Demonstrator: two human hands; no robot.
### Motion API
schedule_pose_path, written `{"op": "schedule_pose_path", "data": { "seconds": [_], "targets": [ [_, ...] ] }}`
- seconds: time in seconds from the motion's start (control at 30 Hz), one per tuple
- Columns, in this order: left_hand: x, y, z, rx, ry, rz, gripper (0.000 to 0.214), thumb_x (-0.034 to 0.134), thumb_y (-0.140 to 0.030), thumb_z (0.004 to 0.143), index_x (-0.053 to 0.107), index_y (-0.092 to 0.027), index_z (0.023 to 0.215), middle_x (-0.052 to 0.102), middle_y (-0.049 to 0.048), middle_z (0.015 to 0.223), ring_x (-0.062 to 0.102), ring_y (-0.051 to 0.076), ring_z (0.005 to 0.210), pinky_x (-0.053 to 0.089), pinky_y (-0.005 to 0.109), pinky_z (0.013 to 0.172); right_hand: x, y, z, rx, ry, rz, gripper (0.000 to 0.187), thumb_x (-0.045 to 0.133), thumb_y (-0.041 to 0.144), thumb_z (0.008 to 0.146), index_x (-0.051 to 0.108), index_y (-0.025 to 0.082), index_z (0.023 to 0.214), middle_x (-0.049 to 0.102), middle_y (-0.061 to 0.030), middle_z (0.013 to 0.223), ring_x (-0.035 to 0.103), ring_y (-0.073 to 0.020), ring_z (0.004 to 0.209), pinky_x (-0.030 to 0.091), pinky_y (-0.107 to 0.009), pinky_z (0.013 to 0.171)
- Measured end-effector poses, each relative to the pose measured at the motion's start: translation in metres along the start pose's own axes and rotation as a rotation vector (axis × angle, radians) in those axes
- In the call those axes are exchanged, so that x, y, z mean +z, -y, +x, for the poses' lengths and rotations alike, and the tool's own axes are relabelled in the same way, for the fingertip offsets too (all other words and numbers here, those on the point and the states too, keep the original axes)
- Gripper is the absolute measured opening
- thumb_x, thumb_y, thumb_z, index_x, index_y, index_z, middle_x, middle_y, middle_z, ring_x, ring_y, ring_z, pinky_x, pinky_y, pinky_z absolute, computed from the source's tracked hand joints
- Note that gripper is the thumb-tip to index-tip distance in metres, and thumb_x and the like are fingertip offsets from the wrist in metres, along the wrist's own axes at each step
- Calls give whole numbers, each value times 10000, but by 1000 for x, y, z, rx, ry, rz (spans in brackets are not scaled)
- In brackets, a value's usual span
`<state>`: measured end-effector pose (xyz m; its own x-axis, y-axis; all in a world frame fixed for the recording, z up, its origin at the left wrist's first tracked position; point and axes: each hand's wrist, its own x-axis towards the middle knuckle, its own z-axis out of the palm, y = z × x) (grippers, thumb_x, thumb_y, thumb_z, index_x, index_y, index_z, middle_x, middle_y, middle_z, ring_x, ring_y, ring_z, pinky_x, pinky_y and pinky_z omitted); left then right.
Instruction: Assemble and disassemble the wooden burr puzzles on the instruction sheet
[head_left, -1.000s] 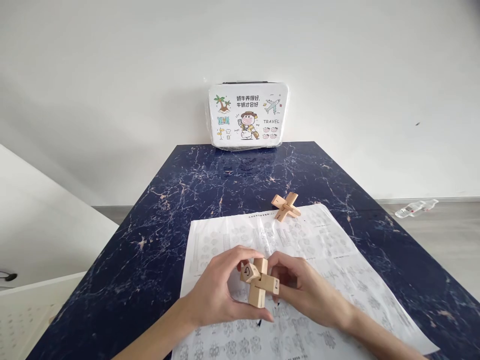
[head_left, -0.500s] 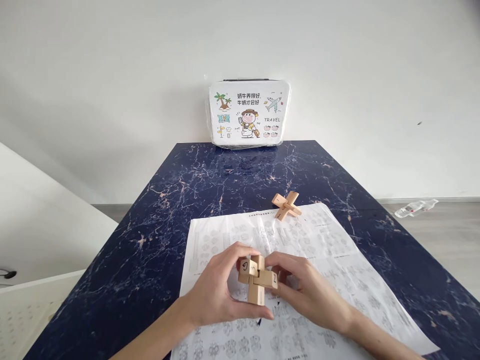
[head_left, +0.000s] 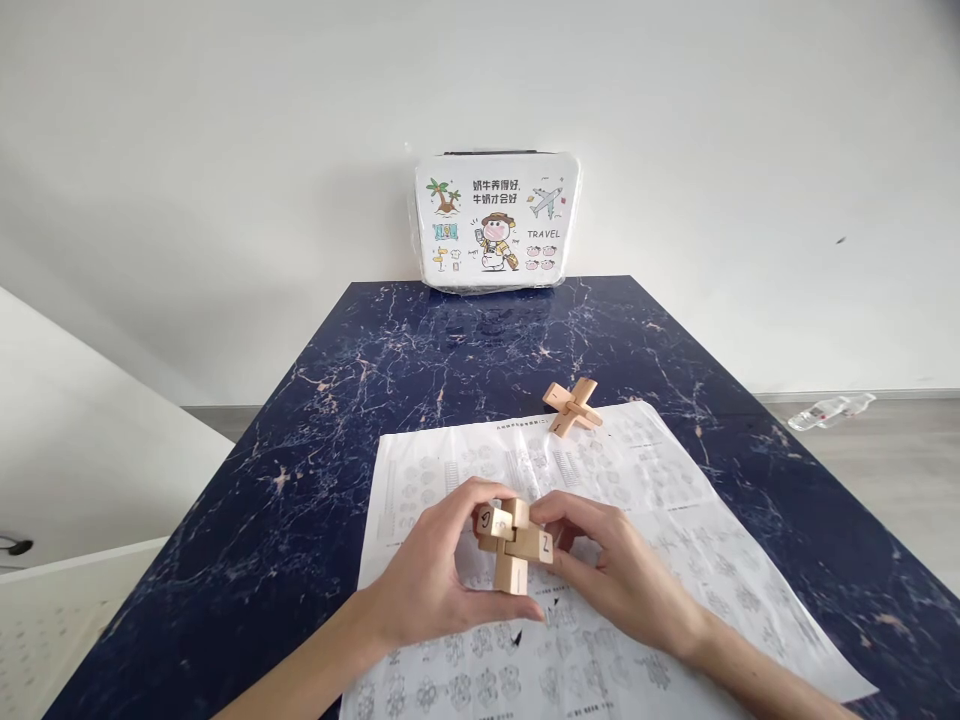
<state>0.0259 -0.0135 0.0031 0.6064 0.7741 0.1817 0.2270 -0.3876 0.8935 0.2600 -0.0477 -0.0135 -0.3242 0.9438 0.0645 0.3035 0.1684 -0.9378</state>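
- While gripping wooden puzzle (head_left: 511,570) with left hand (head_left: 424,575) and right hand (head_left: 626,575), holds it above printed sheet (head_left: 675,550).
- Faces white case (head_left: 456,215) at far edge of counter (head_left: 337,375).

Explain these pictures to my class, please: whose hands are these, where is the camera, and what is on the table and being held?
There is no machine here, only a person's bare hands. Every picture comes from one camera worn on that person's head, looking forward and down. The left hand and right hand hold a wooden cross of marked bars. Below it, a printed sheet lies on the dark blue table. A second cross lies at the sheet's far edge, and a white box stands at the table's far end.
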Motion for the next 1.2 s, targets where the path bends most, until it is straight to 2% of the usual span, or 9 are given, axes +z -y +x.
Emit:
{"op": "schedule_pose_path", "data": {
  "seconds": [0.23,0.4,0.5,0.6,0.67,0.73,0.8,1.03,1.2],
  "targets": [
    [-1,-3,1,-81,1,-35,746,927,-651,752,569,-282,1291,688,44,1145,652,246,956,521,398,874,0,0,-2,-28,-53,-22,135,676,391,1047,735,274,1079,746,-42,970,656,-192,749,516,-310,592],
    [-3,-5,2,-156,29,-92,728,925,-647,755,587,-267,1276,682,51,1138,655,259,998,533,393,875,0,-3,-2,-94,-156,-49,211,713,459,1033,730,251,1068,726,-34,865,646,-181,686,543,-331,633],
    [-4,-6,3,-173,39,-149,717,900,-664,776,603,-265,1292,684,53,1139,652,264,1024,528,396,894,0,-3,-3,-154,-188,-52,227,727,444,1030,683,260,1155,696,-20,855,644,-172,673,562,-316,615],
    [-6,-5,3,-189,40,-198,707,850,-701,814,613,-266,1319,687,49,1126,651,251,1002,522,403,916,1,-2,-4,-290,-182,-106,482,768,402,1000,548,295,1414,675,-77,1133,692,-204,831,619,-326,644],
    [-7,-4,3,-190,70,-238,697,818,-729,829,628,-263,1312,690,44,1107,649,240,980,516,399,921,1,-1,-4,-378,-157,-198,648,763,372,997,436,315,1554,581,-127,1349,698,-256,1035,669,-389,778],
    [-7,-3,3,-186,122,-281,691,794,-754,835,646,-256,1290,693,43,1089,642,237,965,511,390,906,1,0,-4,-438,-118,-283,719,735,323,1011,361,334,1626,498,-140,1445,652,-299,1221,661,-452,938],
    [-5,-2,2,-187,173,-301,701,795,-763,825,663,-246,1280,694,46,1076,631,238,952,502,378,876,0,1,-4,-476,-75,-319,762,705,254,1018,311,350,1663,461,-135,1466,599,-310,1328,644,-448,1000],
    [-2,-3,4,-175,197,-303,659,829,-744,798,699,-202,1150,615,10,919,534,180,815,444,309,748,-1,3,-5,-497,-4,-342,669,690,192,1020,410,312,1615,459,-138,1459,638,-260,1215,657,-370,924],
    [-3,-4,5,-192,197,-296,665,830,-741,798,686,-201,1158,605,9,929,525,180,829,436,311,763,0,4,-4,-525,-25,-332,571,677,197,1034,459,283,1555,497,-132,1399,649,-252,1188,659,-364,909]
  ]
}}
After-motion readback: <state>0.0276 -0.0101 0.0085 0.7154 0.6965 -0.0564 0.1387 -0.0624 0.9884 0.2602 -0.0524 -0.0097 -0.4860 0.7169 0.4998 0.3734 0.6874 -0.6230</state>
